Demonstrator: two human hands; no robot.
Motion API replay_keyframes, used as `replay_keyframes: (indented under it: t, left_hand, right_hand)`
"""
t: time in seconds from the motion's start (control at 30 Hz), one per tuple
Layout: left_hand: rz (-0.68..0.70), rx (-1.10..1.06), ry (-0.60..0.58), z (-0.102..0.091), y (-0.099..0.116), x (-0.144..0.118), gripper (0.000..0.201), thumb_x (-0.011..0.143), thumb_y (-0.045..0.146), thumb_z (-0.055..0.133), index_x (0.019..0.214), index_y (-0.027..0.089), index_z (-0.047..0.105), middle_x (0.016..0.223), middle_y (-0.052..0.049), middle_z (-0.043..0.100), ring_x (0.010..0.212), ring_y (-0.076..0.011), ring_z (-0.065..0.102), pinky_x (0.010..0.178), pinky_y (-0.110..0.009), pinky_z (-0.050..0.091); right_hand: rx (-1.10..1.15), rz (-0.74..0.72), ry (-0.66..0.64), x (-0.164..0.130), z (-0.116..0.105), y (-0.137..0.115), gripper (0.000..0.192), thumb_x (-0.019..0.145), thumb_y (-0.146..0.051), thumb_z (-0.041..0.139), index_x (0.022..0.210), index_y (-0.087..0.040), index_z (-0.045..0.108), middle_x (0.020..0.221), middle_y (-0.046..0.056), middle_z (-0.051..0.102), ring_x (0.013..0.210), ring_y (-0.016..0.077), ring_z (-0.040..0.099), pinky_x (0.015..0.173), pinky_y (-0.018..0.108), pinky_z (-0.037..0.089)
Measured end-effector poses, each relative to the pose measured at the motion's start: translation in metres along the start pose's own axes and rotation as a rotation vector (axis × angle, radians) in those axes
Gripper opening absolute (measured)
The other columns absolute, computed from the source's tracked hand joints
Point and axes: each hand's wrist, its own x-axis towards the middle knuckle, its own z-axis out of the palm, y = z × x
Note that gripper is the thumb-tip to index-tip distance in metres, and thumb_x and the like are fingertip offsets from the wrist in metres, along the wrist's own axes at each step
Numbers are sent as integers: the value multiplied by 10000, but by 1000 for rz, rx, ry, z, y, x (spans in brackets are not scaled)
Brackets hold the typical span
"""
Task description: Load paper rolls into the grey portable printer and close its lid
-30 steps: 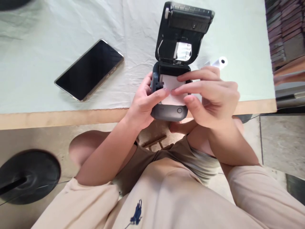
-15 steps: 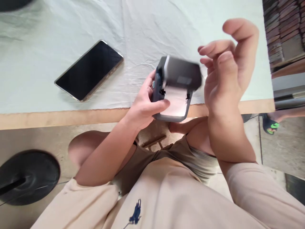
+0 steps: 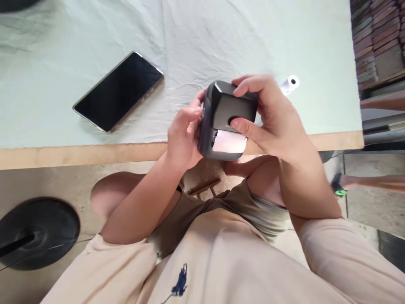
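Since the earlier frame, the dark lid (image 3: 236,105) has swung nearer and down over the white paper (image 3: 229,142), and the right hand (image 3: 268,114), then raised clear at the right, has come onto it. The lid belongs to a small handheld device (image 3: 223,122), which sits in front of the person at the near edge of the desk (image 3: 205,33), between both hands. The left hand (image 3: 183,131) holds its left side, fingers partly closed around the body. The right hand's fingers are bent and spread across the lid, some over its far part, the thumb pressing nearer its near edge. As for progress, the paper lies inside and the lid is mostly lowered; a strip of paper and a dark gap show at the near end, so full closing seems to be what is left, though whether it has latched cannot be told. A phone (image 3: 118,93) lies left; a white roll (image 3: 289,84) lies far right.
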Motion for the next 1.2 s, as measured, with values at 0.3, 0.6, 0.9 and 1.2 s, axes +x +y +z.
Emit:
replay_keyframes:
  t: [0.3, 0.6, 0.9, 1.2]
  left_hand:
    - [21, 23, 34, -12, -5, 9, 235, 1016, 149, 487, 1027, 240, 703, 795, -13, 741, 1254, -293, 758, 1134, -424, 581]
    - [-2, 34, 88, -11, -4, 12, 225, 1021, 165, 478, 999, 234, 691, 762, -8, 673, 1084, -268, 789, 1022, -380, 618]
    - [-16, 25, 13, -11, -3, 6, 172, 981, 315, 620, 820, 266, 589, 727, -24, 662, 1114, -318, 783, 943, -361, 644]
    - [-16, 99, -19, -9, -5, 4, 182, 987, 393, 600, 997, 255, 718, 860, -63, 728, 1295, -353, 731, 1011, -392, 629]
  right_hand:
    - [-167, -112, 162, -7, -7, 1, 285, 978, -337, 719, 1253, -330, 644, 1286, 64, 720, 1285, 296, 679, 1079, 526, 610]
    - [-319, -98, 341, -11, -3, -1, 318, 963, -512, 784, 1174, -297, 684, 938, 16, 689, 939, 235, 737, 780, 409, 624]
    - [-19, -47, 585, -11, 6, -6, 159, 1048, -397, 736, 1016, -306, 610, 949, -25, 686, 914, 188, 793, 559, 277, 562]
    - [-213, 42, 312, -11, 0, -9, 90, 988, -303, 729, 1076, -325, 733, 1056, -10, 806, 826, 193, 754, 585, 336, 545]
